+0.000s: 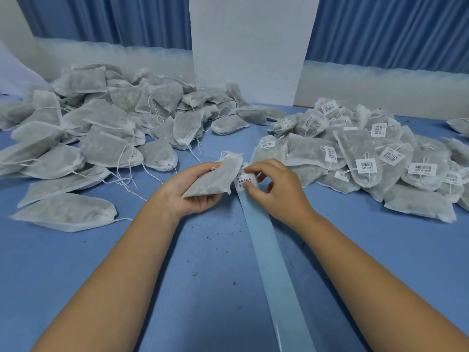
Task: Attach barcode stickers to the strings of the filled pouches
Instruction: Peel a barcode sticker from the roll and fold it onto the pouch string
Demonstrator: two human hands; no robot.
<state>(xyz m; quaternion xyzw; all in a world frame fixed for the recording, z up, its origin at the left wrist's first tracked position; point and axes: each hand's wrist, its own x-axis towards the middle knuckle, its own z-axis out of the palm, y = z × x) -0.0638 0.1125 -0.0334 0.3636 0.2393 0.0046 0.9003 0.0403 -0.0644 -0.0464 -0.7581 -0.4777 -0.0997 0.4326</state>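
My left hand (193,191) grips a filled white pouch (215,177) just above the blue table, its tied neck pointing away from me. To its right lies a pale blue backing strip (269,250) that runs toward me. At the strip's far end sits a white barcode sticker (244,183). My right hand (276,189) pinches that sticker with thumb and fingertips. The pouch's string is hidden behind the pouch and my fingers.
A large heap of unlabelled pouches (101,138) with loose strings covers the left of the table (76,262). On the right is a heap of pouches carrying barcode stickers (368,158). A white pillar (248,47) and blue curtains stand behind. Small crumbs dot the near table.
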